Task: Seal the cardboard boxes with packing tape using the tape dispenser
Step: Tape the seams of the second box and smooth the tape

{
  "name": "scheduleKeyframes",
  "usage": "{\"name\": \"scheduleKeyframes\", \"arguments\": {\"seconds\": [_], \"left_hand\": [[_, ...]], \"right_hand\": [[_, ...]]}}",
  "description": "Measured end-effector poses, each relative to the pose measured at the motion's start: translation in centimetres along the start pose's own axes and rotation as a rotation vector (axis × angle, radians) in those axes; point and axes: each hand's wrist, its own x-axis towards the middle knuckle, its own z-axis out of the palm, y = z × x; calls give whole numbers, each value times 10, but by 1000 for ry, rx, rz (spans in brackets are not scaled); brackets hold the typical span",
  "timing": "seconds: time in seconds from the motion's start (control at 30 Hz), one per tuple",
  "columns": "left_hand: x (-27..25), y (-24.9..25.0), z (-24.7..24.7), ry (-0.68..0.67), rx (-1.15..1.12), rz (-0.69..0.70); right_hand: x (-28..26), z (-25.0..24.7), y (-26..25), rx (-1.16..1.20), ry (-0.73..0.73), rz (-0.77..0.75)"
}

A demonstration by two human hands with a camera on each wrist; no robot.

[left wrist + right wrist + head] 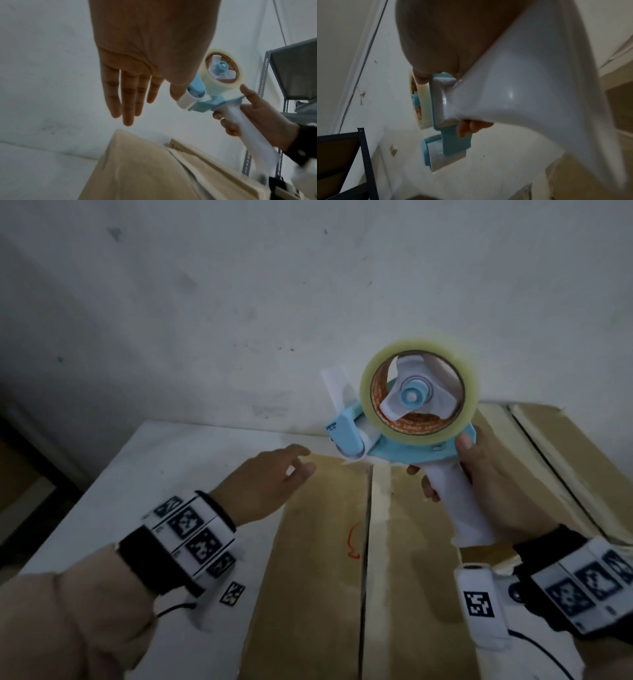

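A blue and white tape dispenser (404, 436) with a roll of clear tape (418, 388) is held above the far end of a closed cardboard box (318, 559). My right hand (479, 484) grips its white handle (530, 88), thumb up against the blue frame. A loose white tape end (337, 388) sticks up from the dispenser's front. My left hand (274, 477) hovers with fingers straight over the box's far left corner, just left of the dispenser (205, 93). The box's centre seam (368, 542) runs away from me, with a pale tape strip along it.
A second cardboard box (565, 460) lies to the right against the white wall. The boxes rest on a white table (137, 491). A metal shelf rack (291, 75) stands on the right. A red scribble (352, 542) marks the near box.
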Motion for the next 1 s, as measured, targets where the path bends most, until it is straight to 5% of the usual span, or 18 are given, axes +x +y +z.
{"name": "scheduleKeyframes", "arguments": {"seconds": [0.17, 0.43, 1.0], "left_hand": [[40, 16, 5, 5, -666, -131], [56, 20, -1, -125, -1204, -200], [53, 24, 7, -243, -1532, -426]], "right_hand": [[14, 5, 3, 105, 31, -37], [18, 4, 12, 123, 11, -61], [16, 4, 33, 268, -29, -48]]}}
